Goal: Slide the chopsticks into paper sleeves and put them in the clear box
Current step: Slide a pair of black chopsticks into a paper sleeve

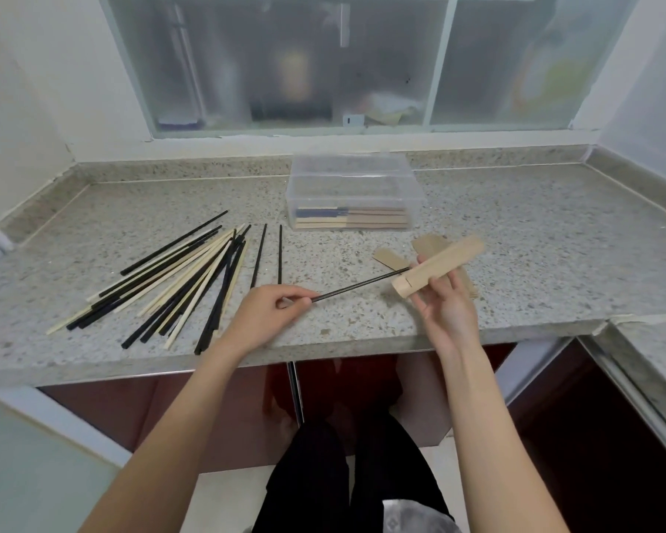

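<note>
My left hand [273, 307] pinches the near end of a black chopstick [358, 285], whose far tip meets the open end of a tan paper sleeve [439, 265]. My right hand [445, 302] holds that sleeve just above the counter, tilted up to the right. A pile of several loose black and pale wooden chopsticks [185, 280] lies fanned out on the counter at the left. The clear box [352, 192] stands at the back centre, holding several sleeved chopsticks [362, 219] along its bottom.
More flat paper sleeves [391, 257] lie on the speckled stone counter [535, 244] behind my right hand. A frosted window sits behind the counter. The counter's front edge runs just under my wrists, with dark red cabinets below.
</note>
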### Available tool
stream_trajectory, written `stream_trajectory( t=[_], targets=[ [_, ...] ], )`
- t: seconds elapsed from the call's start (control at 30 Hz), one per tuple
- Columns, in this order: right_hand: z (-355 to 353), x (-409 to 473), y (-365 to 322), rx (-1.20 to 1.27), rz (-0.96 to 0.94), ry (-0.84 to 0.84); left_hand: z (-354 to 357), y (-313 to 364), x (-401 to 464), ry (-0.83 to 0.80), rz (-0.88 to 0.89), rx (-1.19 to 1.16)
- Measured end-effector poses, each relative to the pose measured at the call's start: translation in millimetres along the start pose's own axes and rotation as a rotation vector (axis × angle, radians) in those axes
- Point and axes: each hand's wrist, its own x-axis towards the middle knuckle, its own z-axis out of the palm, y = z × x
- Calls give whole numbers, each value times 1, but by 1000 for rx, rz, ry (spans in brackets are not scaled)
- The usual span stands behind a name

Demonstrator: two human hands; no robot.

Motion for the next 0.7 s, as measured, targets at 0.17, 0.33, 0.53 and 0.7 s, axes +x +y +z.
stream_trajectory(
  t=[0.17,0.33,0.53,0.7],
  targets=[
    [-3,2,-3,-42,-64,137,5,-5,0,-35,23,128],
    [-3,5,-2,1,-110,243,6,-7,-3,16,24,84],
    [0,3,1,-29,-120,212,4,-4,-3,2,34,110],
    [7,-1,4,-64,-103,150,5,-5,-2,10,19,134]
  ],
)
